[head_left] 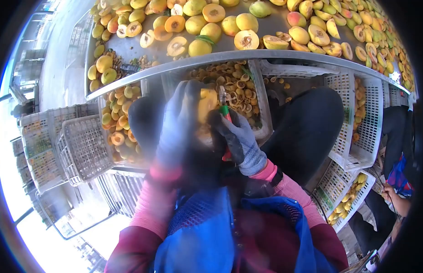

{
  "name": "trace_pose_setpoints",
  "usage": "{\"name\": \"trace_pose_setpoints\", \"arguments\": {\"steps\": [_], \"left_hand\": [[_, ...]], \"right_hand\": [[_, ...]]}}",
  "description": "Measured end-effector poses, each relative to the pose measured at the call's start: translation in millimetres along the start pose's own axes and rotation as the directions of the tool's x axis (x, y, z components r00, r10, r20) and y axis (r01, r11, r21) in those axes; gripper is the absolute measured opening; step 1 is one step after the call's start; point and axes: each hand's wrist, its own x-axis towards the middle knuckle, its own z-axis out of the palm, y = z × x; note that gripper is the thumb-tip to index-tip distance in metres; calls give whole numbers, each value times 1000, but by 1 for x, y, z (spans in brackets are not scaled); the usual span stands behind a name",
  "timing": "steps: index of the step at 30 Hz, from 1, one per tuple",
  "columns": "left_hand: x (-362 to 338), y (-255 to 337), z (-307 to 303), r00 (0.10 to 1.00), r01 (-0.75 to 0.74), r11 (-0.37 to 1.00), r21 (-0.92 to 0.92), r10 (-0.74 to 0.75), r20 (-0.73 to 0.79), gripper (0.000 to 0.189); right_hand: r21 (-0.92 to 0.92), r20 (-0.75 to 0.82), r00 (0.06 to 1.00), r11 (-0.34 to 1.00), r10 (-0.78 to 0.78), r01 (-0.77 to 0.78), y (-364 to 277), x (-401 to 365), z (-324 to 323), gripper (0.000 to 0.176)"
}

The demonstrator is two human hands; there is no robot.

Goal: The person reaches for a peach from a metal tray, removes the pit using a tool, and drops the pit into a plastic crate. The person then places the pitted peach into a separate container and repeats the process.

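Observation:
In the middle of the head view, my left hand (183,107), in a grey glove and blurred, is wrapped round a yellow fruit (206,105). To its right, my right hand (236,136), in a grey and black glove, is closed round a tool (225,110) with a green and red handle. The tool's metal end points up beside the fruit; whether it touches the fruit is unclear. Just beyond both hands lies a container (266,119) of small cut pieces and pits (241,93).
Fruit, whole and halved, lies on a metal table (229,55) ahead. A fruit-filled crate (145,86) stands left of my legs, near an empty-looking white crate (87,148). More white crates (370,123) stand right, beside another person's hand (396,200).

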Motion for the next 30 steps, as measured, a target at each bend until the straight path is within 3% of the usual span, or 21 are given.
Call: {"name": "trace_pose_setpoints", "arguments": {"steps": [1,5,7,9,12,14,17,18,20,21,22,24,25,26,29,30], "left_hand": [[-4,-13,3,998,-61,996,71,62,-16,40],[-13,-22,14,994,-105,985,-139,98,-57,56],[-16,-12,19,983,-166,978,-130,153,-107,54],[-17,7,14,978,-188,976,-110,176,-111,50],[-27,15,14,992,-112,991,-75,107,-72,52],[-31,11,20,997,-19,989,-144,8,-78,55],[-34,9,24,996,7,986,-164,-21,-83,57],[-35,9,25,996,1,990,-141,-14,-88,57],[-36,10,29,995,1,996,-94,-10,-104,58],[-36,8,32,986,-78,995,63,87,-144,56],[-36,5,36,966,-140,965,224,183,-182,55],[-38,1,40,959,-179,928,326,239,-152,55],[-40,1,39,967,-124,979,162,156,-202,48],[-34,11,33,966,-77,997,-11,72,-249,41],[-22,13,28,912,-171,983,65,183,-367,43],[-16,23,18,944,188,821,-539,-304,-133,45]], "right_hand": [[-24,9,1000,1000,7,-7,2,-2,1,18],[0,90,994,998,-69,69,14,-1,-1,21],[-12,181,982,998,-59,62,9,1,-13,18],[3,52,975,976,-218,218,9,1,-13,18],[-246,44,907,875,-419,417,-4,6,-18,23],[-339,124,906,841,-405,423,-13,2,-11,28],[-662,265,759,460,-595,592,-5,7,-16,25],[-682,181,836,546,-518,486,-11,-3,-9,23],[-800,288,730,264,-620,539,-6,-6,-11,22],[-832,351,671,111,-653,543,-3,-6,-13,22],[-834,358,641,77,-679,547,-1,-4,-14,21],[-779,448,585,26,-675,627,3,-7,-16,21],[-747,492,555,1,-671,664,7,-9,-16,21],[-713,481,548,59,-684,699,13,-14,-13,18],[-689,346,646,283,-680,667,3,-16,-16,17],[-671,279,714,402,-642,623,3,-14,-17,18]]}}
